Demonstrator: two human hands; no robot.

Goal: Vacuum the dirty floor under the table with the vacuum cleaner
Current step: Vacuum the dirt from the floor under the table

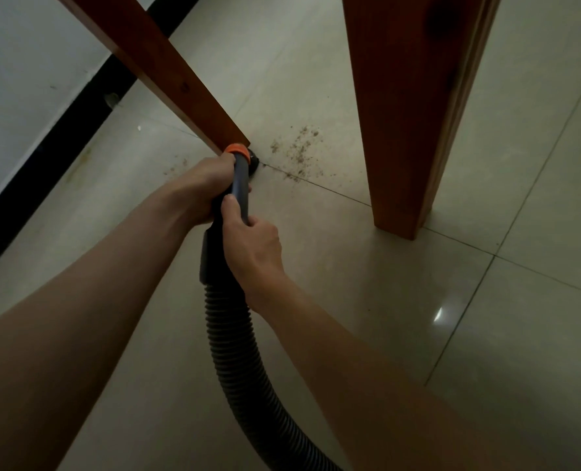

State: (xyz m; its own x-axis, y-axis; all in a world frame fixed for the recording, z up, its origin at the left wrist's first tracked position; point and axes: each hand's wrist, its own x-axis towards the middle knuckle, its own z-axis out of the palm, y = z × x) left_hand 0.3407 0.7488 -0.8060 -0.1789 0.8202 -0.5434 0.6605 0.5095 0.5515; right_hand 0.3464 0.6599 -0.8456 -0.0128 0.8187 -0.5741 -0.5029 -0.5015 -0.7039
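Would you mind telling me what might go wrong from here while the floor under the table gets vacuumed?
1. The black nozzle with the orange collar sits right beside the nearer reddish wooden table leg, so a sideways sweep might knock it.
2. The brown crumb patch lies between both legs; the thicker wooden leg may block the far edge.
3. The black ribbed hose curves sharply below the right hand and left hand; it could kink.

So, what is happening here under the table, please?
A person holds the dark vacuum wand with the orange collar in both hands: the left hand grips near the collar, the right hand lower, above the black ribbed hose. The nozzle rests on the pale tiled floor beside scattered brown crumbs, between two wooden table legs.
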